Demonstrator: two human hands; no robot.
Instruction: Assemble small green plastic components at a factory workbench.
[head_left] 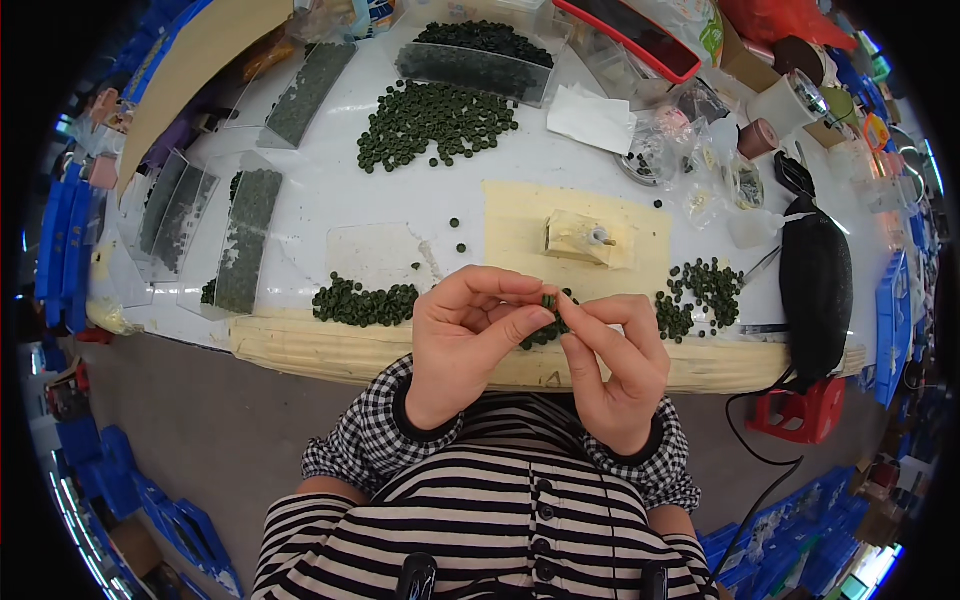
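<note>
Work mid-frame: pinching green bead (549, 301) in left hand (458, 338), right hand (622, 368) close, grip unclear; likely checking, next needing steady hold.

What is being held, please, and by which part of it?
The left hand holds a green piece at its fingertips; which part, and whether the right hand grips too, cannot be told.

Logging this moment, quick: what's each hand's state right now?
Left hand: closed, thumb and forefinger pinching a small dark green piece.
Right hand: fingers curled, tips beside that piece; whether it holds anything cannot be told.
</note>
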